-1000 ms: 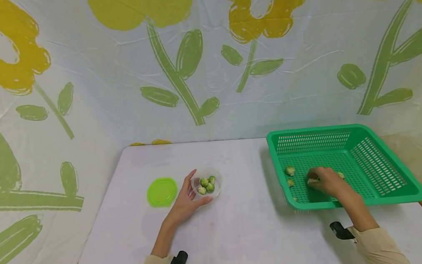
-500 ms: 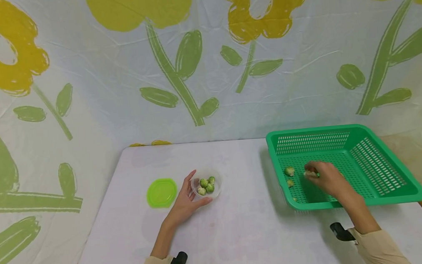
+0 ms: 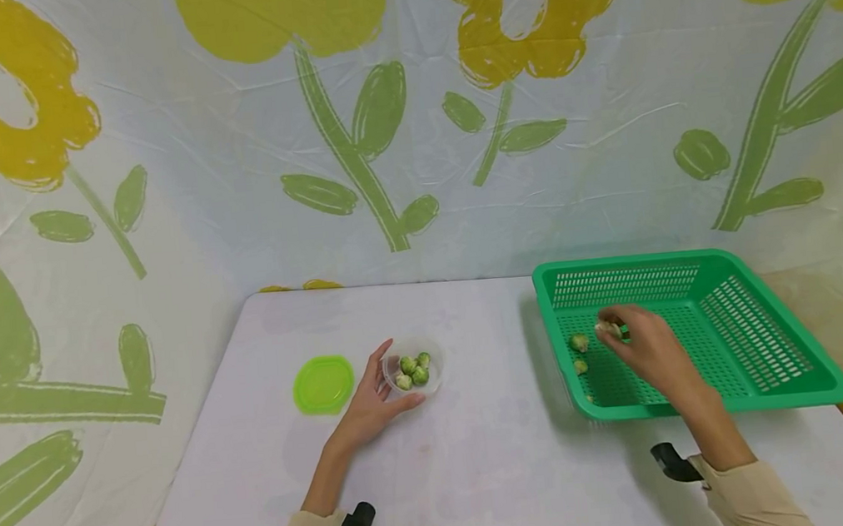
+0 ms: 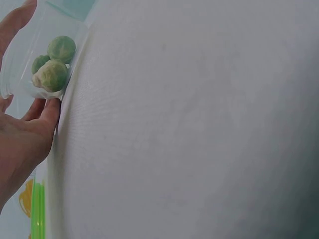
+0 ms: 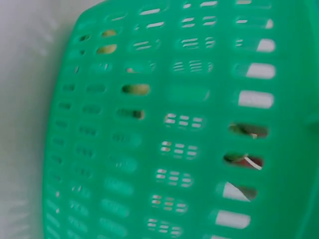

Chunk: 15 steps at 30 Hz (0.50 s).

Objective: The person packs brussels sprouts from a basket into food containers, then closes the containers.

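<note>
At the left of the head view, a flower-printed backdrop [image 3: 177,134] is hanging behind the table [image 3: 484,458] and spanning the frame's top. Left of center, a lime-green lid [image 3: 323,385] is lying flat on the table. Just right of it, the left hand [image 3: 374,405] is holding a clear tub [image 3: 437,368], thumb and fingers curving around its near and left sides; at least four Brussels sprouts [image 3: 420,375] are sitting inside. Right of center, two loose sprouts [image 3: 579,342] are lying along the left wall of a green basket [image 3: 632,261]. Beside them, the right hand [image 3: 650,347] is pinching a pale-ended sprout [image 3: 608,329] above the basket floor. The slotted basket wall is filling most of the right wrist view.
</note>
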### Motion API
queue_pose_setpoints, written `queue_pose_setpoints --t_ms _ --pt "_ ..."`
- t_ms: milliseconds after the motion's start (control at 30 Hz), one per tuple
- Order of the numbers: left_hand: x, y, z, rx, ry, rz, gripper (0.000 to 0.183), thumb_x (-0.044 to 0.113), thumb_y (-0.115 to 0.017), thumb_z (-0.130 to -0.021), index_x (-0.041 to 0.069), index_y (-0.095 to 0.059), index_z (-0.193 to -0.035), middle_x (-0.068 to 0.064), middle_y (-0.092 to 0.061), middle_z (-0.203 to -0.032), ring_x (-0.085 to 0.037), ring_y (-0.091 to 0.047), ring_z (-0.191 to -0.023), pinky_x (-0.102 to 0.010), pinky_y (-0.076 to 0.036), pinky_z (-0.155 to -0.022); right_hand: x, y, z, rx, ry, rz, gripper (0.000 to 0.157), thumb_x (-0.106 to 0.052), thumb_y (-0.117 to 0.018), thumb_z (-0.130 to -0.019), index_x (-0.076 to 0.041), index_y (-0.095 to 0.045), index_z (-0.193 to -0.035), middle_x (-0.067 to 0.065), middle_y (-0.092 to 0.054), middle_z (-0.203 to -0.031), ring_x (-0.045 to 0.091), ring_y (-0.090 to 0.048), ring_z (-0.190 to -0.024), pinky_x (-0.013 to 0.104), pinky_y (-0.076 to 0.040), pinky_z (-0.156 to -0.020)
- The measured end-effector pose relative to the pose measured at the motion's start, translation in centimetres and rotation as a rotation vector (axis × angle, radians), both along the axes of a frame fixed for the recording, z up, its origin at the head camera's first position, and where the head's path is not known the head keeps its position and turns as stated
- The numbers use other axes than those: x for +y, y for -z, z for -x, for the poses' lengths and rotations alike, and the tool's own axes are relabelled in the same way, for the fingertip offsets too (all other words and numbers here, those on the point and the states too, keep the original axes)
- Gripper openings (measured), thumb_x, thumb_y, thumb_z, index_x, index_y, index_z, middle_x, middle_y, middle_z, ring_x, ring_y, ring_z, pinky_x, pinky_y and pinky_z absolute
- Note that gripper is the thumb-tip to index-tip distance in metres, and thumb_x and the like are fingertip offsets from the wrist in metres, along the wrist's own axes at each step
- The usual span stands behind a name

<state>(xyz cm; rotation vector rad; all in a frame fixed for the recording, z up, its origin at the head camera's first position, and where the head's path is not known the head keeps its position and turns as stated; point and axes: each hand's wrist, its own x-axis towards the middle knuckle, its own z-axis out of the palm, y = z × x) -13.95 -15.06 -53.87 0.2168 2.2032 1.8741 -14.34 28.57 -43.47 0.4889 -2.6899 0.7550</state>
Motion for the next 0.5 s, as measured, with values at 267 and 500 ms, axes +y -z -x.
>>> queue_pose_setpoints --t_ms 267,500 --pt "0.1 0.0 0.0 0.003 -0.001 0.007 0.108 0.028 -0.088 -0.085 0.030 -0.016 -0.165 -0.004 -0.009 -0.170 -0.023 -0.008 -0.157 -0.042 -0.024 -0.124 -1.6 -0.8 0.1 0.110 0.021 0.085 0.026 0.003 -0.078 -0.089 0.005 -0.069 -0.113 0.023 -0.067 -0.105 0.039 -0.067 -0.092 0.054 -0.060 -0.070" --pt "0.1 0.0 0.0 0.009 -0.007 0.007 0.107 0.027 -0.088 -0.085 0.029 -0.016 -0.165 -0.004 -0.009 -0.170 -0.024 -0.008 -0.157 -0.043 -0.024 -0.124 -3.1 -1.3 0.3 0.179 0.005 0.140 0.026 0.004 -0.079 -0.087 0.005 -0.071 -0.112 0.019 -0.068 -0.105 0.033 -0.066 -0.093 0.048 -0.060 -0.071"
